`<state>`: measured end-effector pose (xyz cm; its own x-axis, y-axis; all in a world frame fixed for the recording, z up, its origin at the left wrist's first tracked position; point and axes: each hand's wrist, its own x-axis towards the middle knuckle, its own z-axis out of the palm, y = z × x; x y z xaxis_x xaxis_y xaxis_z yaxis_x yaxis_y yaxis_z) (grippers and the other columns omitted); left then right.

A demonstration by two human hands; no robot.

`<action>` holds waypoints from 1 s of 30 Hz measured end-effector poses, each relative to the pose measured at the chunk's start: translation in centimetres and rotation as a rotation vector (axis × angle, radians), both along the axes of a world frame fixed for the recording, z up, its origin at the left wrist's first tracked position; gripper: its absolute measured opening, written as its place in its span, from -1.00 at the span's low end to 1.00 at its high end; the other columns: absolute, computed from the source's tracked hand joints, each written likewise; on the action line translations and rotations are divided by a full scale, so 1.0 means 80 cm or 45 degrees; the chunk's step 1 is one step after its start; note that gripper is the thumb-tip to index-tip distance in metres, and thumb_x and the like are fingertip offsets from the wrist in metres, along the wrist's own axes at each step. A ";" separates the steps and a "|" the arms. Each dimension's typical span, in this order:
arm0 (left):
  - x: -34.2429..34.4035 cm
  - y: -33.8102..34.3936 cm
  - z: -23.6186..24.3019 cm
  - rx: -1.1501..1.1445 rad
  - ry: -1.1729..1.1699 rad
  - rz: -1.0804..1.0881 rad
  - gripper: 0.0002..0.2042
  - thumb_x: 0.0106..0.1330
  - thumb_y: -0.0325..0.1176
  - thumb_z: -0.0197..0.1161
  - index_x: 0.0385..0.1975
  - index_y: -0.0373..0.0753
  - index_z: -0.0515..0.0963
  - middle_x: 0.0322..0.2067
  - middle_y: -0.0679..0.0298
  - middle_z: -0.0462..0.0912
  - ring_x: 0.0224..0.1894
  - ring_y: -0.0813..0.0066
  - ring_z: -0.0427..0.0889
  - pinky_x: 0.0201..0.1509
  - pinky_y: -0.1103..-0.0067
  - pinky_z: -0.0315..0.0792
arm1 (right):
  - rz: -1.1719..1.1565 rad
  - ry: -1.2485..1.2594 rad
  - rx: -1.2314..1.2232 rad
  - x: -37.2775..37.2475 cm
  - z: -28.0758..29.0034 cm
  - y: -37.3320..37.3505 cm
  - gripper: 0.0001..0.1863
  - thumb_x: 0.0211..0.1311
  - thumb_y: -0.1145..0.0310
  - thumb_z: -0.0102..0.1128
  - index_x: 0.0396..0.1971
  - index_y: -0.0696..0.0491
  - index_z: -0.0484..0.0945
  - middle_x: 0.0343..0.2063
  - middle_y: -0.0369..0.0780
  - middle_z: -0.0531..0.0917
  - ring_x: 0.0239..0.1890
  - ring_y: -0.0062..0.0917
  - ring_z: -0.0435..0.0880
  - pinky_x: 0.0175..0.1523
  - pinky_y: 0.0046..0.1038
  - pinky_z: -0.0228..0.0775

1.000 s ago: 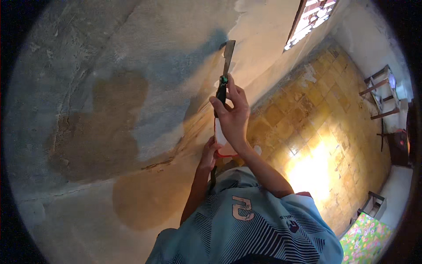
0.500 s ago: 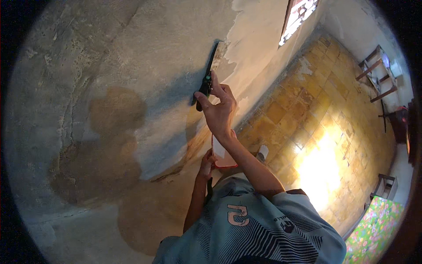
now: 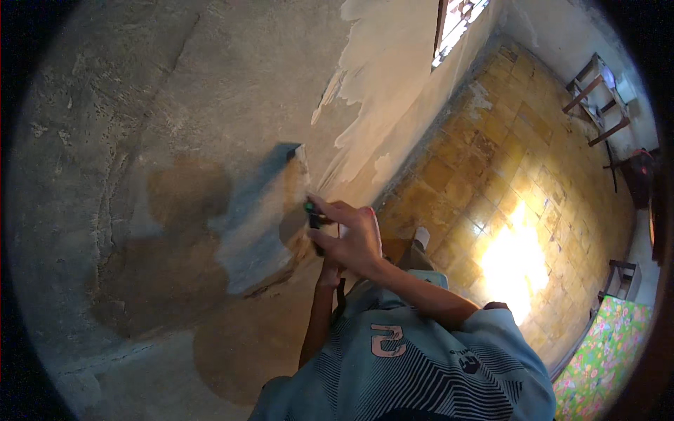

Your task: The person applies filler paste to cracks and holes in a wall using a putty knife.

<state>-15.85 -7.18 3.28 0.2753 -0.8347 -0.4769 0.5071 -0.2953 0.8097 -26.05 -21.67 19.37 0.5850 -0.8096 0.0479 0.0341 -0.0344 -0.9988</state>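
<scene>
My right hand (image 3: 357,242) is closed round the dark handle of a putty knife (image 3: 299,168). The knife's wide blade points up and away from me, close to the plaster wall (image 3: 175,91); whether it touches cannot be told. Below and behind the right hand, my left hand (image 3: 328,272) holds a white tray with a red rim (image 3: 373,223). My right hand hides most of the tray and the left fingers. A pale patch of smooth filler (image 3: 382,77) with a ragged edge covers the wall's upper right part.
Yellowish floor tiles (image 3: 449,161) run along the wall on my right, with a bright patch of sunlight. My foot (image 3: 421,236) stands there. A wooden stand (image 3: 597,91), a low dark stool (image 3: 618,281) and a green flowered cloth (image 3: 607,351) lie farther right. A window (image 3: 460,28) opens in the wall.
My right hand has brought the putty knife down and toward me, from the filler's edge to lower bare wall. It now covers most of the tray, which showed before.
</scene>
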 end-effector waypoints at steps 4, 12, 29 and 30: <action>-0.001 -0.018 0.012 -0.043 0.059 0.077 -0.41 0.12 -0.24 0.23 0.20 -0.30 0.36 -0.05 0.24 0.56 -0.04 0.50 0.61 0.00 0.54 0.55 | 0.180 -0.015 0.106 -0.111 -0.051 -0.035 -0.48 0.01 0.52 0.26 0.09 0.03 0.59 -0.08 -0.07 0.64 -0.13 -0.26 0.68 -0.06 -0.40 0.52; -0.004 -0.077 0.049 0.060 -0.035 -0.064 -0.34 0.04 -0.28 0.23 0.22 -0.36 0.34 0.01 0.17 0.55 0.05 0.40 0.58 0.13 0.49 0.51 | 0.695 0.849 -0.902 -0.200 -0.035 -0.123 -0.43 -0.02 0.70 0.04 0.04 -0.06 0.64 -0.14 -0.15 0.53 -0.06 -0.31 0.53 0.06 -0.35 0.43; -0.049 -0.168 0.023 0.053 -0.125 0.088 -0.31 0.03 -0.31 0.27 0.26 -0.30 0.32 -0.01 0.24 0.53 -0.01 0.47 0.58 -0.01 0.50 0.58 | 0.629 0.984 -0.921 -0.268 -0.037 -0.257 -0.41 0.07 0.65 0.05 0.12 -0.15 0.57 -0.13 -0.17 0.50 -0.03 -0.30 0.51 0.04 -0.31 0.40; -0.053 -0.172 0.020 0.053 -0.149 0.074 -0.31 0.03 -0.32 0.27 0.26 -0.30 0.32 -0.01 0.24 0.53 0.00 0.46 0.58 0.00 0.50 0.57 | 0.605 0.911 -0.936 -0.259 -0.046 -0.258 -0.43 0.09 0.65 0.05 0.12 -0.14 0.57 -0.13 -0.15 0.51 -0.04 -0.28 0.53 0.04 -0.31 0.42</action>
